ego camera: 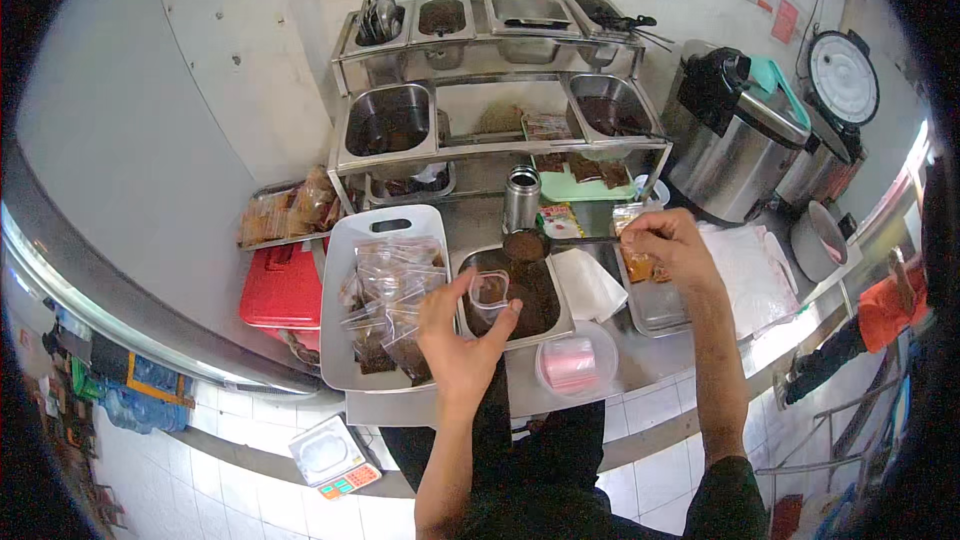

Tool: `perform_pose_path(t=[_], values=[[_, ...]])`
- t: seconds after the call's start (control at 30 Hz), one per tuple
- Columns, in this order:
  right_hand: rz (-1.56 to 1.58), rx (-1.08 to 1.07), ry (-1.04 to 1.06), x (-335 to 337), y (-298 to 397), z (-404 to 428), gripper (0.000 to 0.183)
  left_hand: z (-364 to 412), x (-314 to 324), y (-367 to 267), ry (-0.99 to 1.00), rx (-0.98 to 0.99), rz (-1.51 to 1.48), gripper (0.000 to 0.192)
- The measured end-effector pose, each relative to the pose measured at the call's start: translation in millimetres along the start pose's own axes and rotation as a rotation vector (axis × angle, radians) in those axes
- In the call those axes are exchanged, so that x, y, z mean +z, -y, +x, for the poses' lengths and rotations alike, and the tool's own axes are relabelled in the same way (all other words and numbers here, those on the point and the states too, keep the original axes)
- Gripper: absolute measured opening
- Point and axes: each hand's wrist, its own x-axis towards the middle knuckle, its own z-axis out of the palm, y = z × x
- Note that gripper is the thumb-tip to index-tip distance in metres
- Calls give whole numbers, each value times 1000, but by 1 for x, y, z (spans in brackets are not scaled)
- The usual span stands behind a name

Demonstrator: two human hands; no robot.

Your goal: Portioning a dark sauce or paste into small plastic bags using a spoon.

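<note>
My left hand (pixel 459 345) holds a small clear zip bag (pixel 489 291) with its mouth spread between thumb and fingers. The bag is above a steel pan (pixel 564 334) of dark brown sauce or paste (pixel 534 307). In my right hand (pixel 666 244) is the end of a ladle's dark handle (pixel 585 241). The ladle's round bowl (pixel 525 246), full of the brown stuff, is over the pan's far edge, beyond the bag. To the left, a white plastic basket (pixel 334 300) holds many filled clear bags (pixel 397 262).
An open steel flask (pixel 521 199) stands behind the pan. Folded white cloth (pixel 589 285), a tub of pink-edged bags (pixel 576 364) and a steel tray (pixel 660 315) are to its right. A two-tier rack (pixel 495 146) with pans stands behind, large steel urns (pixel 735 127) at right.
</note>
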Motion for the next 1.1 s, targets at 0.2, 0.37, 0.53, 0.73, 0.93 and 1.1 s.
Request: perform_pose_path(t=[0.2, 0.37, 0.53, 0.73, 0.93, 1.1], values=[[-32, -166, -30, 1, 39, -11, 14, 1, 21, 8, 22, 23, 15, 53], [-203, -161, -27, 6, 55, -21, 13, 2, 21, 4, 37, -21, 40, 54], [-267, -253, -58, 12, 60, -24, 16, 2, 21, 4, 37, -29, 24, 54], [-277, -282, -74, 15, 66, -27, 14, 3, 19, 2, 30, -3, 36, 54], [-309, -325, -91, 14, 67, -28, 14, 3, 19, 2, 24, 5, 35, 53], [-266, -288, -87, 17, 58, -26, 15, 2, 19, 4, 12, 8, 27, 53]])
